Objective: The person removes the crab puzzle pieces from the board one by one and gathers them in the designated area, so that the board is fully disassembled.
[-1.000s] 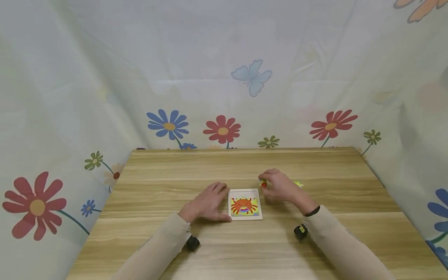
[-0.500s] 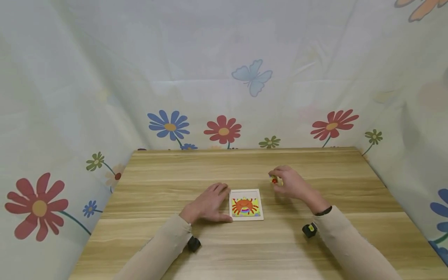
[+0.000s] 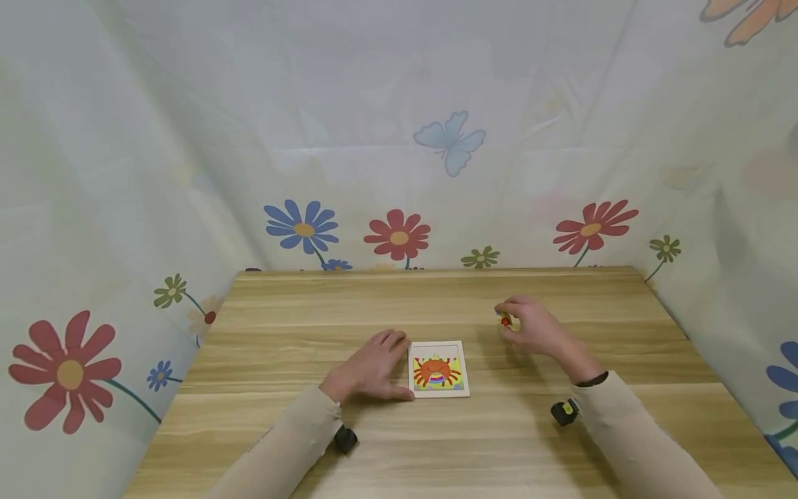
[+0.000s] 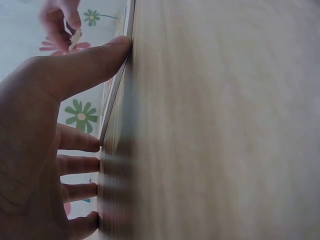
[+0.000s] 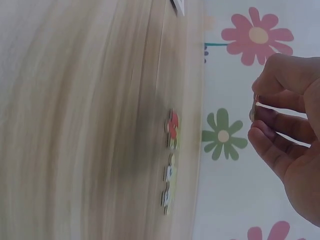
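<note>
A square puzzle tray (image 3: pixel 430 351) with a pale rim lies flat on the table. Its lower part shows an orange crab picture (image 3: pixel 436 374) on yellow, while a strip along the top is bare. My left hand (image 3: pixel 370 367) rests at the tray's left edge, thumb at the near corner and fingertips at the far one. Right of the tray, above the tabletop, my right hand (image 3: pixel 535 329) pinches a small red and yellow puzzle piece (image 3: pixel 505 319) between thumb and fingers. In the right wrist view that piece is seen nearly edge-on.
The right wrist view shows a red and green puzzle piece (image 5: pixel 173 129) and a yellow one with white spots (image 5: pixel 169 184) lying on the table; my right hand hides them in the head view. Flower-printed curtains (image 3: pixel 349 138) surround the wooden table (image 3: pixel 399 450).
My right hand has moved to the right, away from the tray, with the puzzle piece still pinched, and now covers the loose pieces. The left hand has stayed at the tray.
</note>
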Available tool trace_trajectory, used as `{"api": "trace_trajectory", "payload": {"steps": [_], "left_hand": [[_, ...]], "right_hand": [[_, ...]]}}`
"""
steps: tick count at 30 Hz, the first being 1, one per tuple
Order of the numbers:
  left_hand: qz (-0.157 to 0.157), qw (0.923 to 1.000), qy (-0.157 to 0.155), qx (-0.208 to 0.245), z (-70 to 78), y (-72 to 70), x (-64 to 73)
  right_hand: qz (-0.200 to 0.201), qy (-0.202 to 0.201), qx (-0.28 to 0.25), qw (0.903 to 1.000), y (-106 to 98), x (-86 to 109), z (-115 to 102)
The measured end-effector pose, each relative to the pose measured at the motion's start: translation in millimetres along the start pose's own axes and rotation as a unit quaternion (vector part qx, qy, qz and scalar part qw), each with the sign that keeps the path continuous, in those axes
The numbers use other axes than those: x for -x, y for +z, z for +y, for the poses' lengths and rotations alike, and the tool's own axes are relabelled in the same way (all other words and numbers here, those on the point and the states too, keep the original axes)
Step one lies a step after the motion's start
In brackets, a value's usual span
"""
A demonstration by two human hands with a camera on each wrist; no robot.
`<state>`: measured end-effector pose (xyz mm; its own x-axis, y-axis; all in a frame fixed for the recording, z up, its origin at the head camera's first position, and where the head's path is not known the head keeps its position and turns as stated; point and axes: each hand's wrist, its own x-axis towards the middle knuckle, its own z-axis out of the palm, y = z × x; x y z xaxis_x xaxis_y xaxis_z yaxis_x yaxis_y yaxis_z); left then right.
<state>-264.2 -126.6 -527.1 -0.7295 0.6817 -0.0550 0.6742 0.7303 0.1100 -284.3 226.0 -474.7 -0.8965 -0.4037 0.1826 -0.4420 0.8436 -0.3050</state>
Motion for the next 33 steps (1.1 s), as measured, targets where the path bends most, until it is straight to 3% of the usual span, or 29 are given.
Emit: {"api": "trace_trajectory", "payload": {"steps": [12,29,33], "left_hand": [[0.000,1.0000,-0.002,-0.001,1.1,2.8,0.7],[0.003,1.0000,0.002,-0.002,-1.6,4.0,-1.4],[0.001,1.0000,0.001,0.000,-2.4,4.5,-1.9]], "right_hand": [[0.002,0.007,0.000,1.0000,-5.9,9.8,23.8],[-0.004,0.080,0.005,0.9968,-11.2,25.1,53.1],[-0.003,0.074,0.008,0.9972,-9.7,27.2,60.0]]}}
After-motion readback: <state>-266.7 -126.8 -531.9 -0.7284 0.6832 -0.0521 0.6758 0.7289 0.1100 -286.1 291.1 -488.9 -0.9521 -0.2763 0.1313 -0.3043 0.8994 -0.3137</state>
